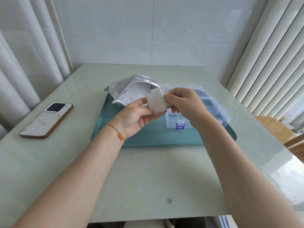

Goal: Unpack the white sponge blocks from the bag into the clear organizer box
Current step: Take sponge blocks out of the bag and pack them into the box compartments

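Nearest, two bare forearms are seen reaching forward over the pale green table (148,178). A red and yellow string bracelet (117,131) is worn on the left wrist. Above the teal tray (148,137), a clump of white sponge blocks (157,101) is held up between both hands: the left hand (136,116) is curled round its near left side, and the right hand (184,105) pinches its right edge with fingertips and thumb. The blocks are raised just left of the clear organizer box (205,109), which sits open on the right of the tray, its blue latch (180,125) facing near. Little can be made out in its visible compartments, though part is hidden by the right hand, so the unpacking is judged barely begun. Behind the hands, the silver bag (126,89) lies with its mouth open; whether more blocks remain inside cannot be told. A phone (47,120) lies face down, well apart at the left.
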### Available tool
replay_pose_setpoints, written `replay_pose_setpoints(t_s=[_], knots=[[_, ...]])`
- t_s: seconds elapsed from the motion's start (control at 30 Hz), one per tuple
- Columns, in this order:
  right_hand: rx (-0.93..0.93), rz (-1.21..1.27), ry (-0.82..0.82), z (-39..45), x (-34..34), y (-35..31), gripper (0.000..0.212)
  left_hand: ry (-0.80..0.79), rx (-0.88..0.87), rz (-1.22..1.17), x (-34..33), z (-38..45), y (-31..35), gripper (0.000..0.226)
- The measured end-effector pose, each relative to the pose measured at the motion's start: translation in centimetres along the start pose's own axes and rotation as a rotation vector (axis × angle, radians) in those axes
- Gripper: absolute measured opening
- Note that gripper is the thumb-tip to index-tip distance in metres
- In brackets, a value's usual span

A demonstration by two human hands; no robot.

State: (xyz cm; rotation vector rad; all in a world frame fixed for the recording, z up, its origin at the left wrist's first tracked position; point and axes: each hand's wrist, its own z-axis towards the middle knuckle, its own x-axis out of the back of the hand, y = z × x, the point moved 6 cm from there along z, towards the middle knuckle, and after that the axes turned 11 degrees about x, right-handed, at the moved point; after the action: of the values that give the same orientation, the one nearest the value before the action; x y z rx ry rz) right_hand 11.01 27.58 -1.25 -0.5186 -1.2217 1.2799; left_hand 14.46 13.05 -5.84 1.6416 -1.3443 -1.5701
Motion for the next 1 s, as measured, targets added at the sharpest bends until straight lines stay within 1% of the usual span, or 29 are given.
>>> replay_pose_setpoints(t_s=[0.1,0.2,0.27,0.3,0.37,0.43,0.47,0.53,0.63,0.7,0.83,1.0], knots=[[0.032,-0.134,0.079,0.1,0.4,-0.1,0.017,0.032,0.003,-0.028,0.2,0.1,-0.1,0.047],[0.071,-0.227,0.218,0.3,1.3,-0.1,0.018,0.07,0.003,-0.043,0.4,0.1,-0.2,0.046],[0.065,-0.196,0.306,0.2,2.1,0.0,0.018,0.089,0.008,-0.042,0.6,0.1,-0.2,0.043],[0.052,-0.145,0.325,0.2,2.4,-0.1,0.017,0.095,0.01,-0.041,0.6,0.0,-0.2,0.042],[0.022,-0.001,0.297,0.1,2.6,-0.2,0.017,0.099,0.012,-0.035,0.6,-0.1,-0.2,0.042],[0.014,0.099,0.21,0.2,2.0,-0.4,0.018,0.101,0.012,-0.043,0.4,-0.2,0.0,0.041],[0.015,0.089,0.16,0.1,1.5,-0.5,0.018,0.102,0.014,-0.061,0.3,-0.3,0.0,0.041],[0.019,-0.018,0.087,0.0,0.4,-0.5,0.019,0.09,0.019,-0.117,0.2,-0.3,0.1,0.042],[0.037,-0.139,0.084,-0.1,-0.6,-0.2,0.018,0.066,0.027,-0.193,0.2,-0.3,0.2,0.042],[0.049,-0.176,0.088,-0.1,-0.7,-0.2,0.02,0.084,0.028,-0.215,0.2,-0.3,0.2,0.036],[0.062,-0.212,0.07,-0.1,-0.9,-0.1,0.02,0.116,0.001,-0.145,0.1,-0.3,0.1,0.025],[0.056,-0.22,0.047,0.0,-0.8,0.0,0.022,0.152,-0.017,-0.093,0.4,-0.1,-0.1,0.024]])
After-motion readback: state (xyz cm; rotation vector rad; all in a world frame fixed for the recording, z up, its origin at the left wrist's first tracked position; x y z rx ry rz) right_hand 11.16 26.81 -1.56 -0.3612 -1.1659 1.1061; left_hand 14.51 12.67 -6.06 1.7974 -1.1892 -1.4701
